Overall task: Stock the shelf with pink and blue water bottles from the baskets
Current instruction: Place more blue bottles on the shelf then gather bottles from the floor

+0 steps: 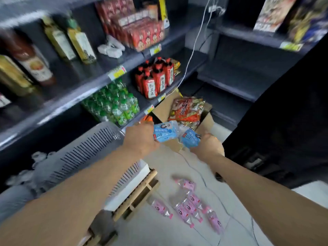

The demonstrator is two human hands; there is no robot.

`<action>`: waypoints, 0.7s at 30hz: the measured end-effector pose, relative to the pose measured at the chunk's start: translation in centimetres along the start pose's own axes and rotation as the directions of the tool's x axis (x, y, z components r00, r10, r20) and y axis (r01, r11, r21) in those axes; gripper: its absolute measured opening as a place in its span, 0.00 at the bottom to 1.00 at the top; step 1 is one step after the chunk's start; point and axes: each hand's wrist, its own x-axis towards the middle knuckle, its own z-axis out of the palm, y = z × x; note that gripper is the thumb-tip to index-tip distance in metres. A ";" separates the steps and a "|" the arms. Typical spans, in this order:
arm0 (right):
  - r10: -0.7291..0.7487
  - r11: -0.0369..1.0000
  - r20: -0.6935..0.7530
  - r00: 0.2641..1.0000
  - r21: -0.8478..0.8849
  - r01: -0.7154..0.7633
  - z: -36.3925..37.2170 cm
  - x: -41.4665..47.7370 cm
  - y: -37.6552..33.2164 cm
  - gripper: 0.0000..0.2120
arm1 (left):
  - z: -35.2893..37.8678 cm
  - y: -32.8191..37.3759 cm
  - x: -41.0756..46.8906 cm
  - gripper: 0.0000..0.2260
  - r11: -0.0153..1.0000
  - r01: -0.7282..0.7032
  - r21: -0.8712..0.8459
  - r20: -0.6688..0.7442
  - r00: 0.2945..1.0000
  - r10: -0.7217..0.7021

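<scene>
My left hand (142, 137) grips a blue-labelled water bottle (166, 131), held out in front of me above the floor. My right hand (208, 144) grips a second blue-labelled bottle (189, 138) just to the right of the first. Several pink-labelled bottles (190, 205) lie scattered on the pale floor below my arms. A grey slatted basket (85, 153) stands at the left on a wooden pallet (140, 194), under my left forearm. The dark shelf unit (85, 93) rises at the left.
The shelves hold oil bottles (78, 41), red cartons (142, 32), red-labelled drinks (156, 80) and green bottles (117, 105). An open cardboard box (205, 121) with a snack bag (186, 109) stands ahead. A white cable (195, 41) hangs down. A dark unit (284, 121) stands at the right.
</scene>
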 end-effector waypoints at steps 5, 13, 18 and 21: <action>-0.022 0.934 -0.054 0.998 0.355 0.040 -8.1 -4.3 -5.7 0.25 | -10.4 -2.7 -3.6 0.21 0.991 0.008 0.136 -0.120 0.993 0.008; -0.299 0.544 0.035 0.953 0.827 0.140 -16.8 -9.0 -14.3 0.24 | -23.5 -6.5 -10.2 0.24 0.939 0.125 0.319 -0.294 0.956 -0.027; -0.511 0.403 0.120 0.851 0.908 0.114 -19.0 -11.5 -20.8 0.23 | -28.6 -9.3 -14.4 0.24 0.899 0.241 0.366 -0.363 0.926 -0.100; -0.617 0.396 0.115 0.779 0.900 0.180 -19.2 -13.3 -24.9 0.21 | -30.2 -11.7 -16.9 0.24 0.862 0.299 0.409 -0.377 0.916 -0.139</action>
